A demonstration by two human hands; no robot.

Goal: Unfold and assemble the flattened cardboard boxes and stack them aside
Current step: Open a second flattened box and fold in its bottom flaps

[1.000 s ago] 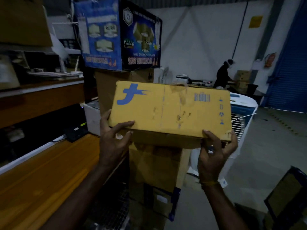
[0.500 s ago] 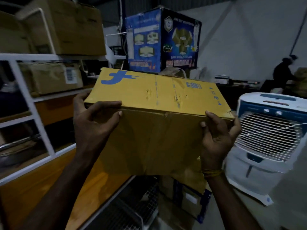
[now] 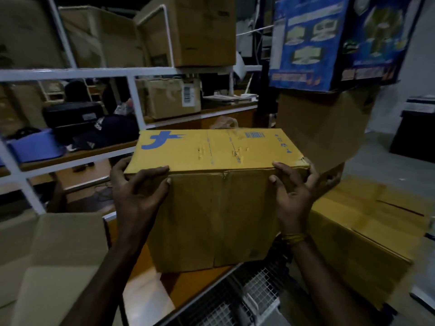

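- Assembled yellow-brown cardboard box (image 3: 216,208): held up at centre, well off any surface, near face toward the camera, printed top face tilted up and away. Judged light (empty shell) and fairly stiff along the folded edges, but the panels should dent under a hard squeeze. Plain cardboard, not slippery.
- Left hand (image 3: 138,191): grips the upper left near corner, fingers curled over the top edge, thumb on the near face.
- Right hand (image 3: 292,196): grips the upper right near corner in like manner, fingers wrapped round the side.
- Best hold, by my reckoning: the corners and creased edges, as now; the near face has a centre seam that may spring if pressed.
- Top right corner of the box looks torn and scuffed.
- Blue printed carton (image 3: 329,41), far right, high on a brown box: lettering blurred, unreadable.
- Top-face markings: blue stylised "f" logo at left, barcode and small handling symbols at right; none legible.
- Barcode label (image 3: 187,96) on a shelf carton, far centre: unreadable.
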